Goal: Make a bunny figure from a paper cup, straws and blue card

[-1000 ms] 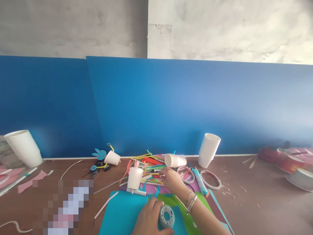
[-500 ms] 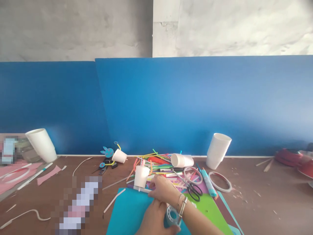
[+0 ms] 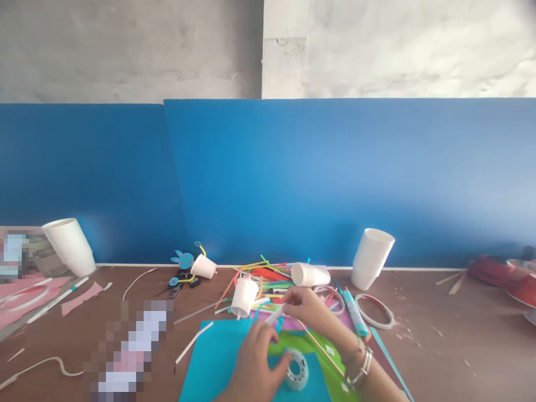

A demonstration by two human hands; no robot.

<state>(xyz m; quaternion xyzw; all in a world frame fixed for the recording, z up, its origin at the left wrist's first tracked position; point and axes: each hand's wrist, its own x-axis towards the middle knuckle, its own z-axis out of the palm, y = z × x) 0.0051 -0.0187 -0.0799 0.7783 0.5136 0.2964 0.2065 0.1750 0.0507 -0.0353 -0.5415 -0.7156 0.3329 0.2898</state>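
Note:
My right hand (image 3: 309,308) is closed in a pinch on the upper end of a short whitish strip of tape (image 3: 275,316). The strip's lower end meets the curled fingers of my left hand (image 3: 256,363). Beside my left thumb, touching it, is a roll of clear tape (image 3: 297,371) over the blue paper (image 3: 215,357). Just beyond my hands a white paper cup (image 3: 244,297) stands upside down or tilted, I cannot tell which, with a straw end poking out below. Light blue strips lie behind my fingers, partly hidden.
A heap of coloured straws and strips (image 3: 268,273) lies behind the cup, with stacked small cups (image 3: 310,274) on it. Tall white cups (image 3: 372,258) stand right, near a glue tube (image 3: 355,314) and a tape ring (image 3: 376,311). Green paper (image 3: 293,341) lies under the wooden stick (image 3: 322,352).
My right hand has moved right and up, off the tape roll, which shows more fully now. The strip has left the cup's base and slants between my hands. The cup has tilted.

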